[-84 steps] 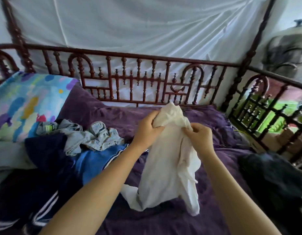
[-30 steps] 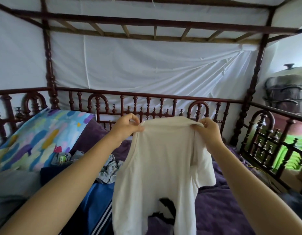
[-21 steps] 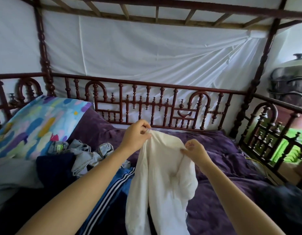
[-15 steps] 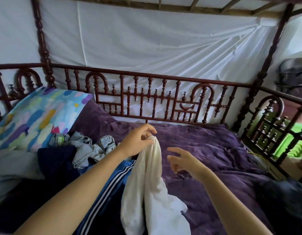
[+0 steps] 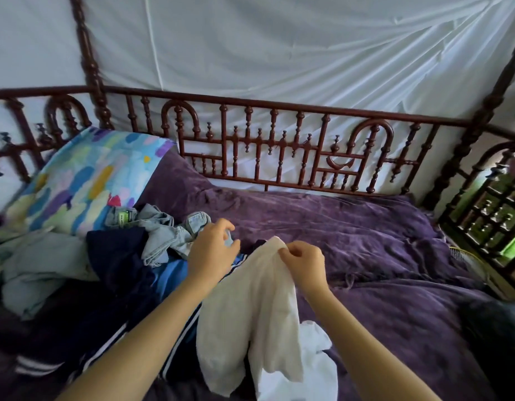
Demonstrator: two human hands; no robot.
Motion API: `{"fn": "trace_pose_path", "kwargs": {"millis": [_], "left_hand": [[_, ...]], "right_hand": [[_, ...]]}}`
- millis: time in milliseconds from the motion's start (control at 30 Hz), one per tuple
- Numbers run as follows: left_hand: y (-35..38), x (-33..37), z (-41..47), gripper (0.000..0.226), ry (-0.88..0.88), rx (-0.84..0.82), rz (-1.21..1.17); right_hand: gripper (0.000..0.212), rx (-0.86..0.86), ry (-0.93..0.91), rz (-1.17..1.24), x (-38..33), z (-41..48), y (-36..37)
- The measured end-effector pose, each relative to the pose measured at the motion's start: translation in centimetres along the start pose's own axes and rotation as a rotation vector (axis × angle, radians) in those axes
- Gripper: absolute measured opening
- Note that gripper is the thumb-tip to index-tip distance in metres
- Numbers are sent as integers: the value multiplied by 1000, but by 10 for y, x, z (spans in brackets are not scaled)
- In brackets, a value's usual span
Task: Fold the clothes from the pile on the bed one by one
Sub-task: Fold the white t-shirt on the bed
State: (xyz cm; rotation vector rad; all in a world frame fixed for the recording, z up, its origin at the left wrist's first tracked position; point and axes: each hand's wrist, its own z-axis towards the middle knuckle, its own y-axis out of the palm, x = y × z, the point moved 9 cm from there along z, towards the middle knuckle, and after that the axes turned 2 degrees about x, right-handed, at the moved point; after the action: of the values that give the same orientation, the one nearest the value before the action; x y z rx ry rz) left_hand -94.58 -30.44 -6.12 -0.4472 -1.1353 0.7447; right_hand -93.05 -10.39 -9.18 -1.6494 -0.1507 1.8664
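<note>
Swapping hands since the earlier frame, the white shirt (image 5: 250, 314) is draping onto the purple blanket (image 5: 366, 241) at 3 o'clock of the clothes pile (image 5: 120, 256); the right hand (image 5: 304, 260) is pinching its top, the left hand (image 5: 211, 250) is hovering loosely curled, holding nothing.

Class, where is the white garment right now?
Head view, centre: the white garment hangs from the right hand over the purple bedspread, right of the clothes pile.
</note>
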Motion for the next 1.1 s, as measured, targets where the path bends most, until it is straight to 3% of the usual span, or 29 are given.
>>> {"fn": "trace_pose_path", "kwargs": {"millis": [33, 167, 233, 367, 467, 533, 600, 633, 700, 867, 1000, 1100], "left_hand": [[14, -9, -12, 10, -100, -67, -124], [80, -35, -69, 42, -848, -390, -940], [89, -41, -76, 40, -934, -406, -1071], [88, -59, -73, 15, -809, -362, -928], [72, -80, -63, 12, -690, -314, -708], [55, -80, -51, 29, -491, -426, -539], [37, -68, -45, 47, -304, -609, -452], [28, -61, -44, 47, -235, -699, -471], [10, -44, -41, 39, -169, -831, -578], [-29, -25, -19, 32, -132, -855, -730], [-48, -11, -12, 29, -84, -869, -808], [-57, 2, -10, 27, -22, -905, -753]], "right_hand": [[24, 8, 2, 7, 2, -7, 3], [8, -155, -114, 65, -5, -41, 34], [16, -242, -163, 77, -6, -55, 44], [23, -424, -186, 65, 9, -78, 65], [21, -542, -140, -7, 35, -84, 69], [19, -498, -153, -136, 45, -71, 57], [10, -366, -53, -153, 53, -44, 42], [9, -332, -105, -221, 44, -35, 38], [30, -435, -134, -205, 31, -27, 53], [65, -806, -133, -27, -3, -41, 113], [74, -1026, -163, 88, -36, -62, 152], [64, -1140, -179, 110, -56, -77, 172]]}}
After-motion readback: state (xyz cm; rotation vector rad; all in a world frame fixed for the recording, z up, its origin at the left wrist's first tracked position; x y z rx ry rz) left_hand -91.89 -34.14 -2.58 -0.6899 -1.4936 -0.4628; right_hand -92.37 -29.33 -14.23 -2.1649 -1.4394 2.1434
